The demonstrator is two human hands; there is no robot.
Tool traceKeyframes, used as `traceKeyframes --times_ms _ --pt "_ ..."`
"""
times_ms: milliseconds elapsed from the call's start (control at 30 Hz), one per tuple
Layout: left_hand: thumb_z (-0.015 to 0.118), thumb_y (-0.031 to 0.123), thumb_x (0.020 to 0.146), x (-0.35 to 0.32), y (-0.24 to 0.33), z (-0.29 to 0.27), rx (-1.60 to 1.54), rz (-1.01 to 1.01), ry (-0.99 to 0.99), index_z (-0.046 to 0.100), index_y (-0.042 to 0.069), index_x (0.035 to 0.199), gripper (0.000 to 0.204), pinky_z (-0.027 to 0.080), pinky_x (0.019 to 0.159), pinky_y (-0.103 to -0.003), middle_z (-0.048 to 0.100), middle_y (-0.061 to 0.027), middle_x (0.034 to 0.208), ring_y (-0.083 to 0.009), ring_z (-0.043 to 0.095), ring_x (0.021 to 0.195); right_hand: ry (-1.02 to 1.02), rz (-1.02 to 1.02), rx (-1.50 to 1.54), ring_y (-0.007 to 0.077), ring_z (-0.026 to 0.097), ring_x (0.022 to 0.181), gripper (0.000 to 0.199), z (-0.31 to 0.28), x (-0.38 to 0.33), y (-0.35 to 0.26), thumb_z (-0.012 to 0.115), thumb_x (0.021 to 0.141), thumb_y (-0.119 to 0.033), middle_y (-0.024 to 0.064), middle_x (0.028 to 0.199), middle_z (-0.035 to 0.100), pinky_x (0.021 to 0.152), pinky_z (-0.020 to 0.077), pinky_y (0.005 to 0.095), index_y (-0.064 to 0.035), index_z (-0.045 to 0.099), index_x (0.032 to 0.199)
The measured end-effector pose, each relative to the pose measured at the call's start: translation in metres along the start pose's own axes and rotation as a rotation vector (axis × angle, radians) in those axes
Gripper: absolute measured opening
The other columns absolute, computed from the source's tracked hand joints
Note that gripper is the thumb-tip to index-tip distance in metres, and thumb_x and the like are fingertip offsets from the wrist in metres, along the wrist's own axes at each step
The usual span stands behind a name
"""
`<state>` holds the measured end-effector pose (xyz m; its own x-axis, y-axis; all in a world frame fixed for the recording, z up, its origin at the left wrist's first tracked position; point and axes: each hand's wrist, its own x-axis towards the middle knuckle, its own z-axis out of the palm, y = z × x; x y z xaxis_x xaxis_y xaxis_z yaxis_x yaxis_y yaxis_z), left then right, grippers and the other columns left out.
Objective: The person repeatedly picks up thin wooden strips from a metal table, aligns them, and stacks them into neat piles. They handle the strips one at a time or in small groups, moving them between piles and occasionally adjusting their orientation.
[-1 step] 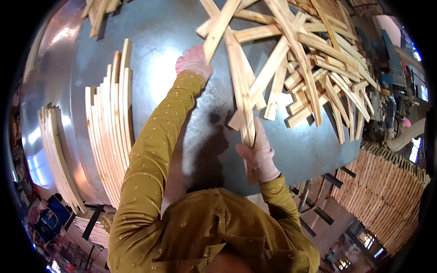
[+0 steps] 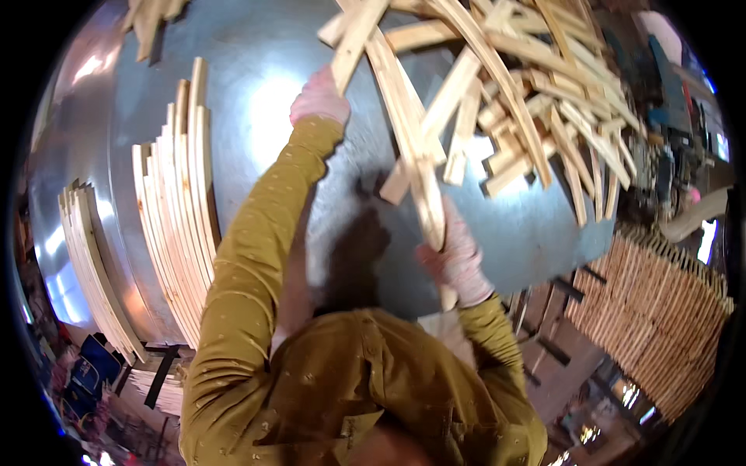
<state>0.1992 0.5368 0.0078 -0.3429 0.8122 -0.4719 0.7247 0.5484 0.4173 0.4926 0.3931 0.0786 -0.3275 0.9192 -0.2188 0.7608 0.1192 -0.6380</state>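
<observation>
Both my hands wear pale pinkish gloves. At the upper middle, my left hand (image 2: pixel 320 97) is closed round the near end of a wooden slat (image 2: pixel 359 39) that slants up and away over other slats. Closer to me, my right hand (image 2: pixel 457 260) grips the near end of a long wooden slat (image 2: pixel 429 198). Its fingers wrap the right side, and a short length of wood shows below the hand. A second slat lies against that one, so I cannot tell whether the hand holds one or two. A shorter slat end (image 2: pixel 395 185) pokes out to the left beneath them.
A jumbled heap of slats (image 2: pixel 536 93) covers the right of the metal table (image 2: pixel 272 186). Slats lie side by side in two rows, the nearer row (image 2: pixel 175 210) and the far-left row (image 2: pixel 92 260). A tall wood stack (image 2: pixel 645 326) stands beyond the table's right edge, with machinery above it.
My right hand has moved slightly right with the slat end, which is now tilted more. The left hand and its slat sit a little further left. The whole view has shifted slightly.
</observation>
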Motion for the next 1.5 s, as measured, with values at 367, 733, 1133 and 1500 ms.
traceKeyframes --times_ms 367,733,1133,1500 --pt "0.081 0.064 0.063 -0.128 0.056 -0.014 0.096 1.077 -0.352 0.050 0.003 0.138 0.102 0.042 0.104 -0.040 0.057 -0.0203 0.132 -0.0357 0.054 0.122 -0.162 -0.594 -0.689 0.0345 0.065 0.100 0.078 -0.208 -0.050 0.005 0.072 0.065 -0.010 0.0105 0.107 0.067 0.106 0.0449 0.0464 -0.0080 0.047 0.139" --pt "0.080 0.039 0.083 -0.227 0.094 0.111 -1.196 0.345 -0.742 0.061 -0.001 0.104 0.049 0.053 0.060 -0.028 0.063 -0.0069 0.080 -0.0161 0.061 0.065 0.369 -0.203 0.660 0.0230 0.057 0.120 0.064 -0.038 -0.136 0.020 0.066 0.093 -0.014 0.0151 0.134 0.056 0.100 0.0479 0.0340 0.0039 0.036 0.147" --pt "0.062 0.034 0.095 -0.188 0.101 0.026 -1.502 0.507 -0.538 0.057 -0.001 0.124 0.045 0.054 0.087 -0.037 0.068 -0.0111 0.105 -0.0215 0.066 0.095 -0.175 0.031 0.893 0.0112 0.056 0.101 0.042 0.025 -0.113 0.054 0.058 0.099 -0.015 0.0029 0.111 0.062 0.091 0.0473 0.0271 0.0006 0.050 0.137" --pt "0.063 0.032 0.095 -0.141 -0.005 -0.040 -1.648 0.035 0.223 0.058 0.000 0.126 0.045 0.047 0.059 -0.027 0.062 -0.0054 0.086 -0.0112 0.054 0.068 -0.328 -0.162 0.832 0.0084 0.060 0.067 0.027 0.045 0.019 -0.056 0.051 0.101 -0.021 0.0044 0.091 0.064 0.059 0.0514 0.0262 -0.0019 0.058 0.119"
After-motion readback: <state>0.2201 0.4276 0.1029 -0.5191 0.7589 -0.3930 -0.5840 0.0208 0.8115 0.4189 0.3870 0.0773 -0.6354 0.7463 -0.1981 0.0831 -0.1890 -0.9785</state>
